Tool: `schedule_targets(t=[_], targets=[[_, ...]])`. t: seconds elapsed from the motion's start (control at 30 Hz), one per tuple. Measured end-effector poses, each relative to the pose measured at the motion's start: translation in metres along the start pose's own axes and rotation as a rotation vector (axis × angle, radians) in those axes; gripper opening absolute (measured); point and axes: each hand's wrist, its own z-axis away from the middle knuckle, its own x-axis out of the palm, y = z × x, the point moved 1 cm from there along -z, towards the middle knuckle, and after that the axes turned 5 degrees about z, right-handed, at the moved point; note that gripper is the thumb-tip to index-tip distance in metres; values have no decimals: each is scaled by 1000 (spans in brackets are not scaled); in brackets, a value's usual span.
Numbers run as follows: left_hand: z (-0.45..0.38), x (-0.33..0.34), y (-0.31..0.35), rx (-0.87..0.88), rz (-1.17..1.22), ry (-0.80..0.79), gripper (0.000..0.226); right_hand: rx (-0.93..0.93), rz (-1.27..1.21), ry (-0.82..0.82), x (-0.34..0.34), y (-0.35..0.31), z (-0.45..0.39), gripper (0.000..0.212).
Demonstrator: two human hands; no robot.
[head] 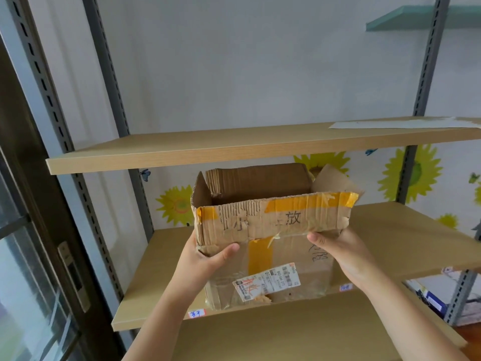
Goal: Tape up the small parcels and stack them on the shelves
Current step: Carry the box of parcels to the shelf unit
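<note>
A worn brown cardboard parcel (270, 259) with yellow tape strips and a white shipping label stands at the front of the middle wooden shelf (406, 238). Its top flaps are open: the near flap hangs folded down over the front and the side flaps stand up. My left hand (205, 259) grips the parcel's lower left front corner, thumb across the front face. My right hand (346, 254) holds the right side, thumb on the lower edge of the folded-down flap. What is inside the parcel is hidden.
The upper wooden shelf (208, 149) juts out just above the parcel, with a flat grey sheet (400, 124) at its right. A lower board (299, 334) lies near me. Grey slotted uprights (109, 74) frame the shelves; a dark sliding door (39, 230) stands at the left.
</note>
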Motion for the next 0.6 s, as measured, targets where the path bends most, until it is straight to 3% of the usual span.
schedule_targets(t=[0.2, 0.37, 0.6], targets=[[11, 11, 2, 77, 47, -65, 58, 11, 82, 93, -11, -13, 32, 71], [16, 22, 4, 125, 97, -138, 70, -5, 87, 143, -18, -27, 56, 67], [23, 39, 5, 165, 130, -251, 50, 9, 136, 304, -29, -31, 93, 77]])
